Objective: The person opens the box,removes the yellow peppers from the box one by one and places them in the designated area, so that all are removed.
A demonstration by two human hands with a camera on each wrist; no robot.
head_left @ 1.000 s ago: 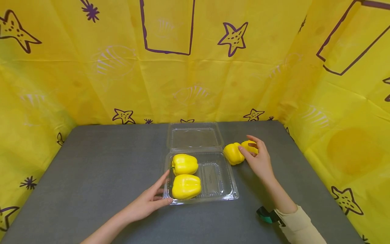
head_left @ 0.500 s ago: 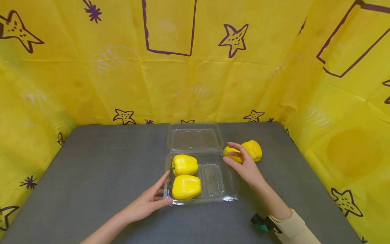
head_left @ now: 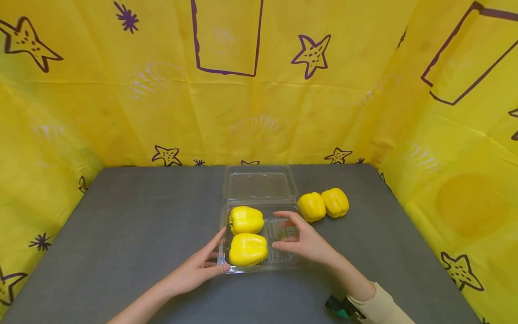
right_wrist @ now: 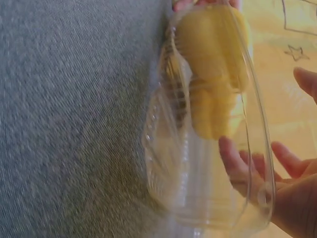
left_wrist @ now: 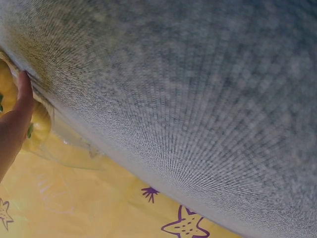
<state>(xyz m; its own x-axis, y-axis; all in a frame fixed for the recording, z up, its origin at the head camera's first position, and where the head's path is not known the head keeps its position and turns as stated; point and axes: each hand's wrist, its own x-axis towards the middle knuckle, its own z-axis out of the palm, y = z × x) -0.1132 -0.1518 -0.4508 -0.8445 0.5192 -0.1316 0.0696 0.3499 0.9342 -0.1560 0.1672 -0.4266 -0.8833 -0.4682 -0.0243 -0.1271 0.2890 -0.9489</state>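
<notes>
A clear plastic clamshell container [head_left: 283, 265] lies on the grey table with its lid [head_left: 259, 182] folded back. Two yellow bell peppers [head_left: 247, 249] sit one behind the other in its left half; another view of them through the clear wall is the rear pepper [right_wrist: 213, 44] in the right wrist view. My left hand [head_left: 196, 267] rests against the container's left side, fingers extended, thumb by the front corner. Over the bare right half hovers my right hand [head_left: 309, 240], fingers spread and holding nothing. Two more yellow bell peppers, a nearer one [head_left: 311, 207] and a farther one [head_left: 335, 202], lie right of the container.
Yellow cloth [head_left: 259, 112] with starfish and fish drawings encloses the table [head_left: 154, 216] at the back and sides. A dark strapped device [head_left: 341, 308] is worn at my right wrist below the cream sleeve [head_left: 378, 306].
My right hand has moved left from beside the two loose peppers to over the container's right half. The left hand, the container and the peppers stay in place.
</notes>
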